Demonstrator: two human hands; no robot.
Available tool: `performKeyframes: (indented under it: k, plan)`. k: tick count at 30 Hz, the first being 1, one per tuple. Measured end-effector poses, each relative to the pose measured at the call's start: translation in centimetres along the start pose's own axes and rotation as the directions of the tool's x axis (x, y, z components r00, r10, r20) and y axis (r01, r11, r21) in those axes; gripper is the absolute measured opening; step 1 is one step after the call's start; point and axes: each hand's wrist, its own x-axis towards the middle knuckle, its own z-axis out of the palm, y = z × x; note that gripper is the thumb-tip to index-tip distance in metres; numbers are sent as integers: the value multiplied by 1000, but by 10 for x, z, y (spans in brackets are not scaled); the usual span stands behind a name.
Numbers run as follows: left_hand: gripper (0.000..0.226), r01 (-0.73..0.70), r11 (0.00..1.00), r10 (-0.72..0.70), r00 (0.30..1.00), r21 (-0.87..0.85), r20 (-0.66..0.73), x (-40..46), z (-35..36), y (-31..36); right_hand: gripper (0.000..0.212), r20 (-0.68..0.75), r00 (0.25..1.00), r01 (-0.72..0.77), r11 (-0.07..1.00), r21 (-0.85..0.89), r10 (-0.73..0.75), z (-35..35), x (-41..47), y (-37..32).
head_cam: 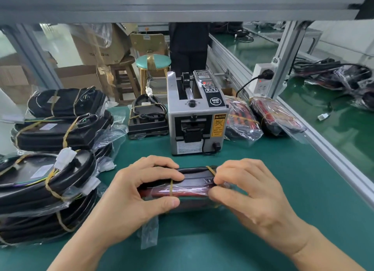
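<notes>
1. Green mat covers the surface. One bagged cable bundle sits at near centre, just in front of the tape dispenser, between both hands. Resting on the mat or slightly lifted: can't tell.
2. Bundle is black and red cable in a clear bag, with 2 yellowish rubber bands round it: left band, right band.
3. Left hand: grip wrapped round the bundle's left end, four fingers curled over the top, thumb pressed on the near side.
4. Right hand: grip pinching at the bundle's right end, thumb and index fingertip together just beside the right band. Band or bag film between them: can't tell.
5. Tape dispenser count: 1. Grey box, one knob on top, one knob low on the front, yellow caution label on its face.
6. Left of the hands: stack of bagged black bundles, at least 4 visible, all banded; white connectors show on the front one.
7. Just left of the dispenser: 1 black banded bundle.
8. Right of the dispenser: 2 bagged red-and-black bundles, side by side.
9. White power strip on the frame post, 1 plug in it, red light on.
10. Beyond the surface: 2 stools, one teal-topped stool and one wooden stool, plus cardboard boxes.
</notes>
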Motion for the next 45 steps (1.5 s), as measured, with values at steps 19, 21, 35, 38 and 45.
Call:
performKeyframes:
  k: [19,21,35,38,45]
  plan:
    - [51,-192,968,164,972,-165,-166,9,7,10,98,388,689,-676,350,648,612,-10,-13,-8]
    - [58,-181,888,93,971,-423,-220,4,12,4,99,345,694,-628,295,720,632,-7,-2,-7]
    - [14,-346,919,277,907,-189,-316,9,-1,17,77,242,820,-514,480,711,519,7,18,-16]
    - [9,-442,880,475,836,175,-276,4,-6,19,81,197,834,-497,544,676,516,9,17,-19]
    - [11,-392,844,463,877,367,-128,-7,-15,27,79,209,822,-522,553,650,530,7,22,-17]
